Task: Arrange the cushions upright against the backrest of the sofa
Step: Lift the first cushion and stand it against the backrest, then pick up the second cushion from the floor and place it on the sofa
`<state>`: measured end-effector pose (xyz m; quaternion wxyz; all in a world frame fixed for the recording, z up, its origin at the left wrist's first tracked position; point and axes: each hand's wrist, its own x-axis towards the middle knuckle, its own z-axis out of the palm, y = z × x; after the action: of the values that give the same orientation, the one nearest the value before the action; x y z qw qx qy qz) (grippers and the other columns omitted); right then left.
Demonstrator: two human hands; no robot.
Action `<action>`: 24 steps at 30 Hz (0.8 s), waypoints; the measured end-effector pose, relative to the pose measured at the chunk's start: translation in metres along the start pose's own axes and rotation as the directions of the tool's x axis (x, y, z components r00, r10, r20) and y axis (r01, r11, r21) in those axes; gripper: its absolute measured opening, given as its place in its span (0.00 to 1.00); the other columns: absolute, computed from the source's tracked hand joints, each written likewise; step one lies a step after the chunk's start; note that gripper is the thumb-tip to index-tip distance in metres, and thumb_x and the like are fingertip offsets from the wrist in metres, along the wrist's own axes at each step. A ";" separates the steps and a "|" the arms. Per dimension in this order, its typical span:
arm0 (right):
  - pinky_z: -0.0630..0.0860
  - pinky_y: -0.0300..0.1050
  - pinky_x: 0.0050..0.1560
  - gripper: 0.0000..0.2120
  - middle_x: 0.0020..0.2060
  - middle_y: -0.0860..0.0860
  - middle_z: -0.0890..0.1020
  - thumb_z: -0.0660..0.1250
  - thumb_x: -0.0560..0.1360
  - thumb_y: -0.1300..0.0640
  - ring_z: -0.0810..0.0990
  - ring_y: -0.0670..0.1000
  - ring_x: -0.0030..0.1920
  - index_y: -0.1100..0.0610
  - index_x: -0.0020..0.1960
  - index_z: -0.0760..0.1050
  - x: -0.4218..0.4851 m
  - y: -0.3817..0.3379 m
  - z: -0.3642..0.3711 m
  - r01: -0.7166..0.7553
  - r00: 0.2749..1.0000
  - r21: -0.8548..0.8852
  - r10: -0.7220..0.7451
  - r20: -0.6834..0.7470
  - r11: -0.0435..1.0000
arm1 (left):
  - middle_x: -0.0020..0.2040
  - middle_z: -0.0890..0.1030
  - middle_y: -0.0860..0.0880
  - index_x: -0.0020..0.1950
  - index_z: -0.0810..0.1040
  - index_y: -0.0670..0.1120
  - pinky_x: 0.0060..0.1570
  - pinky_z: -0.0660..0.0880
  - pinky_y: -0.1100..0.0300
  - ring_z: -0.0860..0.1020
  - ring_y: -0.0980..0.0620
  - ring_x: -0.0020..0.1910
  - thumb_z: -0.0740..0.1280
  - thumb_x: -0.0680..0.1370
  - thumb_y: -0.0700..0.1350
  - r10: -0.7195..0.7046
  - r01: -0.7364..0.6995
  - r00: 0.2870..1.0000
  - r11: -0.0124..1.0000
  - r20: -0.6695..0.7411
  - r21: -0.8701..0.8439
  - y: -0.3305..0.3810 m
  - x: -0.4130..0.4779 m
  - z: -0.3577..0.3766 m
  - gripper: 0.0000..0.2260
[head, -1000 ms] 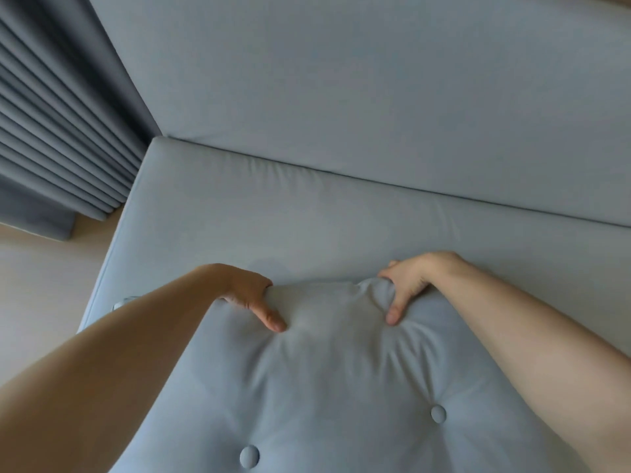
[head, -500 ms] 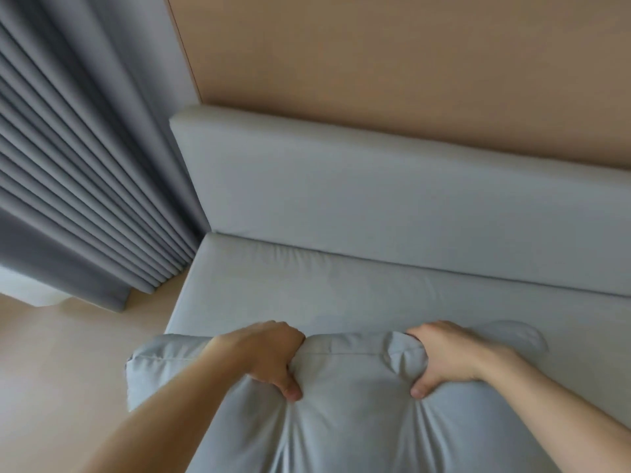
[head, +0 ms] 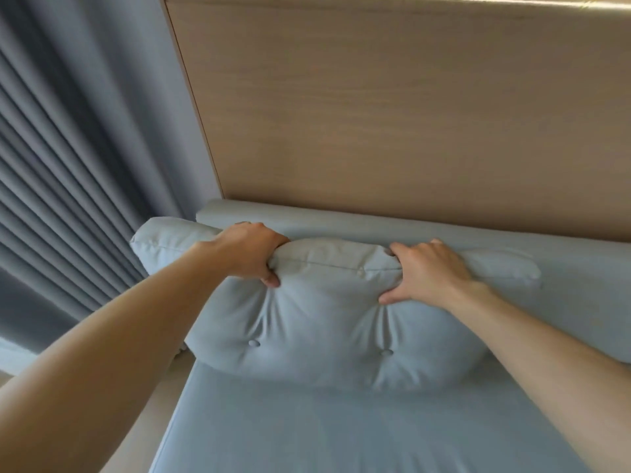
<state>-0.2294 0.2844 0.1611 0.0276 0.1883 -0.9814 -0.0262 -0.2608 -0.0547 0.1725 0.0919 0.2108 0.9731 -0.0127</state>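
A pale grey-blue cushion (head: 324, 322) with two fabric buttons stands upright at the left end of the sofa, leaning on the backrest (head: 426, 230). Its lower edge rests on the seat (head: 341, 428). My left hand (head: 254, 250) grips the cushion's top seam near the left side, thumb on the front face. My right hand (head: 430, 271) clamps the same top edge further right, fingers over the top and thumb in front. The cushion's top left corner sticks out past the end of the backrest.
Grey pleated curtains (head: 68, 165) hang left of the sofa. A wooden wall panel (head: 392, 114) rises behind the backrest. A strip of light floor (head: 150, 421) shows beside the seat's left edge.
Both hands have carried the cushion away from me and tipped it up from lying on the seat to standing against the backrest. The view has tilted upward.
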 end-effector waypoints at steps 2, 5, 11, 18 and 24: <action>0.69 0.52 0.53 0.42 0.50 0.49 0.86 0.74 0.55 0.23 0.82 0.56 0.53 0.49 0.59 0.74 0.021 -0.003 0.018 -0.020 1.000 -0.041 0.020 0.005 0.999 | 0.51 0.83 0.56 0.68 0.74 0.62 0.51 0.65 0.53 0.80 0.47 0.55 0.79 0.62 0.67 -0.044 0.045 0.999 0.997 -0.031 0.061 -0.012 0.017 0.017 0.36; 0.61 0.55 0.65 0.51 0.64 0.47 0.79 0.75 0.53 0.24 0.73 0.53 0.67 0.44 0.70 0.68 0.035 -0.004 0.054 -0.167 0.978 0.003 0.165 0.131 0.986 | 0.76 0.70 0.49 0.82 0.53 0.61 0.70 0.59 0.47 0.66 0.45 0.75 0.78 0.64 0.66 -0.170 0.168 0.985 0.981 0.009 0.100 -0.019 0.033 0.059 0.53; 0.44 0.65 0.74 0.69 0.81 0.46 0.54 0.74 0.48 0.22 0.45 0.53 0.81 0.37 0.80 0.42 0.042 0.017 0.075 -0.189 0.958 0.233 0.128 0.256 0.954 | 0.84 0.37 0.48 0.74 0.22 0.66 0.77 0.39 0.37 0.36 0.43 0.82 0.76 0.54 0.77 -0.175 0.177 0.976 0.984 0.129 -0.002 -0.029 0.044 0.087 0.71; 0.41 0.62 0.76 0.65 0.83 0.47 0.48 0.73 0.57 0.23 0.39 0.49 0.81 0.40 0.81 0.38 0.010 0.010 0.068 -0.134 0.988 0.199 0.115 0.103 0.971 | 0.81 0.29 0.44 0.78 0.24 0.59 0.75 0.37 0.35 0.31 0.40 0.80 0.77 0.59 0.74 -0.287 0.286 0.957 0.958 0.030 0.034 0.001 0.028 0.074 0.70; 0.49 0.60 0.75 0.57 0.83 0.45 0.53 0.69 0.63 0.25 0.42 0.45 0.81 0.45 0.82 0.48 -0.111 0.006 0.072 -0.199 0.963 0.303 0.243 -0.115 0.932 | 0.85 0.45 0.46 0.84 0.42 0.48 0.79 0.43 0.42 0.41 0.47 0.83 0.76 0.71 0.63 -0.190 0.090 0.922 0.953 -0.338 -0.289 0.124 -0.041 0.090 0.55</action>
<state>-0.1330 0.3344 0.0849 0.0768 0.0800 -0.9847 0.1347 -0.1573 0.0359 0.0929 -0.0622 0.1244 0.9786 0.1513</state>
